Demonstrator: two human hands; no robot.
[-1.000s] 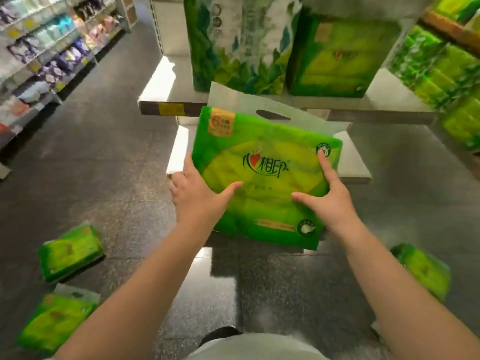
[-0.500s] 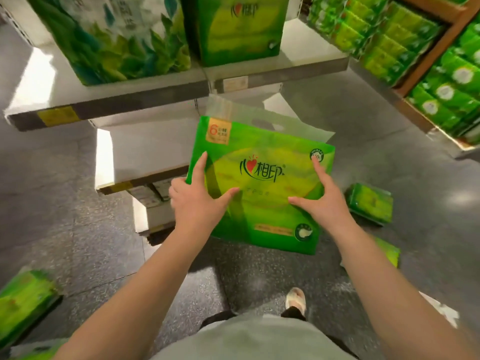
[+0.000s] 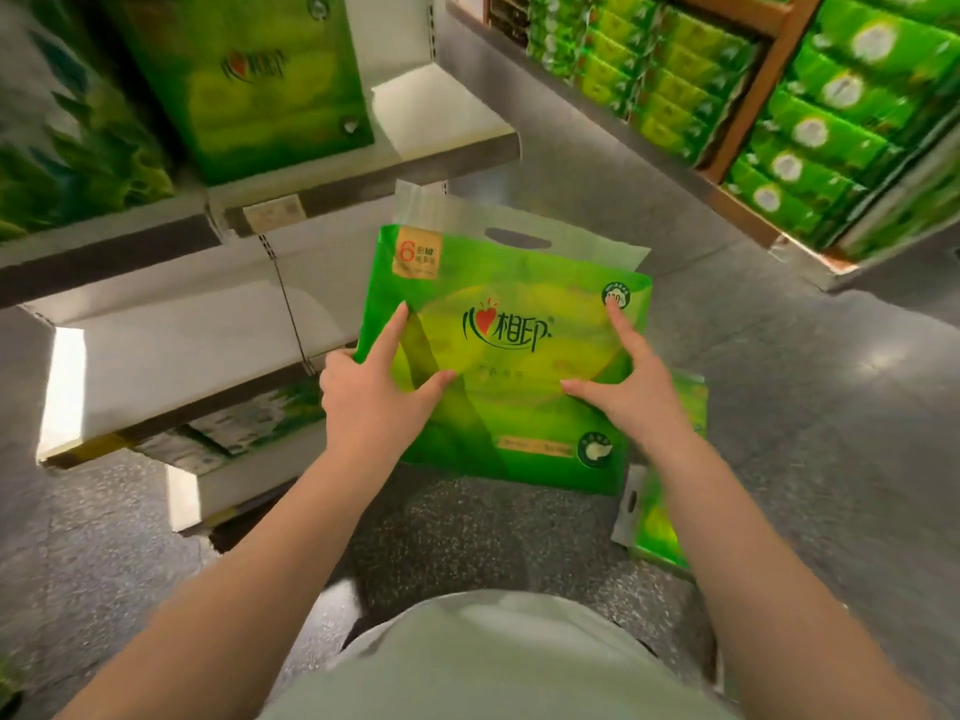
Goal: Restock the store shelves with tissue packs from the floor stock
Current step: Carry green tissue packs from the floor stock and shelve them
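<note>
Presently tissue pack (image 3: 506,356) held mid-air, near white shelf (image 3: 171,350) at left; left hand (image 3: 371,402) and right hand (image 3: 631,392) pinching its sides. Slick film judged slip risk; drop possible.

both bare forearms reach forward and up from the lower corners of the view, drawing closer together toward the hands. the left hand (image 3: 371,402) has its index finger straight and pointing up, its thumb spread out to the right, and the other fingers out of sight. the right hand (image 3: 631,394) mirrors it, index finger straight and raised, thumb stretched to the left. both hands grip the tissue pack (image 3: 511,366) by its side edges, held up in the air.
</note>
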